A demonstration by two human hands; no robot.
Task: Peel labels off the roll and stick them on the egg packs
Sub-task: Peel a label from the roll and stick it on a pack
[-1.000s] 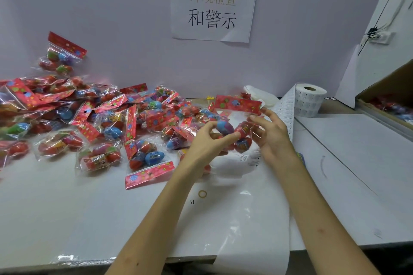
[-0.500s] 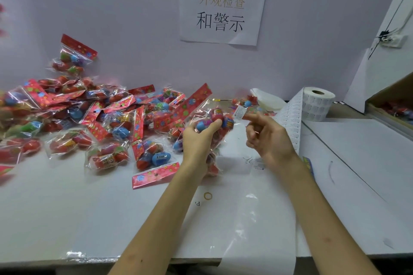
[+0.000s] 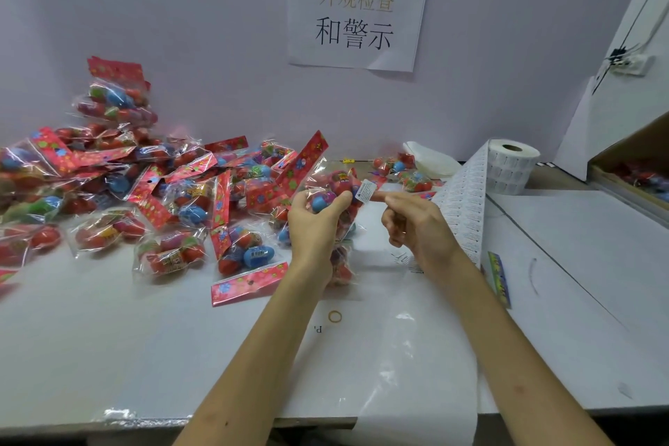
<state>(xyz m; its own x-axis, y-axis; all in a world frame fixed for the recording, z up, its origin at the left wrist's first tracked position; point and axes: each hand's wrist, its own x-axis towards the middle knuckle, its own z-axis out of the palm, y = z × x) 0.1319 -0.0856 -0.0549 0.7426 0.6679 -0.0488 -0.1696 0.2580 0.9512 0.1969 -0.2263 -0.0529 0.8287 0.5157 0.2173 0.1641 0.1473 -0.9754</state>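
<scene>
Clear-plastic egg pack (image 3: 335, 188) gripped in the curled left hand (image 3: 313, 228) above the table (image 3: 108, 337), small white label (image 3: 365, 191) at its upper right, touched by the right hand's (image 3: 420, 228) outstretched forefinger, other fingers curled. Beyond, heaped packs (image 3: 188, 199) left, label roll (image 3: 510, 166) right.

Egg pack (image 3: 335, 188): header card level a second ago, now tilted up to the left; gripped by left hand (image 3: 313, 224) alone.
Label (image 3: 365, 191): earlier pinched in right hand (image 3: 416, 224) beside the pack, now against its right edge, touched by the straightened index fingertip (image 3: 377, 196).
</scene>
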